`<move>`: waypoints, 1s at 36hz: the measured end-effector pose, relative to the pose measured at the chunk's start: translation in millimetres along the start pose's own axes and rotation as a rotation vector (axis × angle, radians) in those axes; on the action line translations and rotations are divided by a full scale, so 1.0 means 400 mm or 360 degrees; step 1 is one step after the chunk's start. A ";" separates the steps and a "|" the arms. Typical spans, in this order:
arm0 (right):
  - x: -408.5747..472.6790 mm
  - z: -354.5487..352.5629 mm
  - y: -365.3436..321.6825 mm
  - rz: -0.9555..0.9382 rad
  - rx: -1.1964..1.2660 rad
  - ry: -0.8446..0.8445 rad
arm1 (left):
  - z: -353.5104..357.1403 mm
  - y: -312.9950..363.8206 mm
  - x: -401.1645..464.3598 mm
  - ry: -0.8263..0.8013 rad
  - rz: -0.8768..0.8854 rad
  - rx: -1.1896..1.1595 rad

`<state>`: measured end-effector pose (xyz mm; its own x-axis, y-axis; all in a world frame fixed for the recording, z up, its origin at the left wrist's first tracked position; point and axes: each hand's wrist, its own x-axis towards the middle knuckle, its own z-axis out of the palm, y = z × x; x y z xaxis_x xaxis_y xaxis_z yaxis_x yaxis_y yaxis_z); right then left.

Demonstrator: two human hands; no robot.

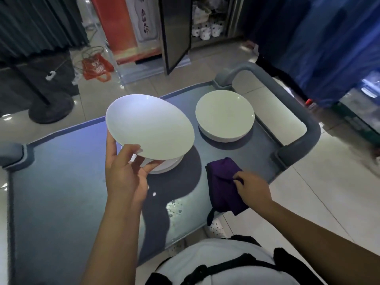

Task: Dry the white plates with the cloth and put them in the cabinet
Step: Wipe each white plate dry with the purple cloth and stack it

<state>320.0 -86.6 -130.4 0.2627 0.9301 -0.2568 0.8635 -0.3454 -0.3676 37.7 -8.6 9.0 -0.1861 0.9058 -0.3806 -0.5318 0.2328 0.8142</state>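
My left hand (pixel 126 171) grips the near rim of a white plate (pixel 150 126), lifted and tilted above a low stack of white plates (pixel 166 164) on the grey cart top (pixel 61 182). To the right stands a second stack of white plates (pixel 224 115). A purple cloth (pixel 223 182) lies near the cart's right edge, and my right hand (pixel 251 188) pinches it from the near right side. The cabinet (pixel 205 23) stands on the floor beyond the cart, its dark door (pixel 175 33) swung open, white dishes on a shelf inside.
Water drops (pixel 174 207) lie on the cart top near its front edge. The cart's grey handle (pixel 308 124) curves along the right end. An orange bag (pixel 96 66) and a round stand base (pixel 51 110) sit on the tiled floor at left. Blue sheeting (pixel 320 48) hangs at right.
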 end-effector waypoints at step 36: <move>0.044 -0.149 -0.106 0.0652 0.1265 -0.0387 | -0.059 0.013 0.033 -0.0088 -0.0011 -0.0085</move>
<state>313.6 -48.2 -66.1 0.3069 0.6955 -0.6497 0.1507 -0.7095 -0.6884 12.8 -4.0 -2.1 -0.1375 0.9227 -0.3601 -0.5765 0.2211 0.7866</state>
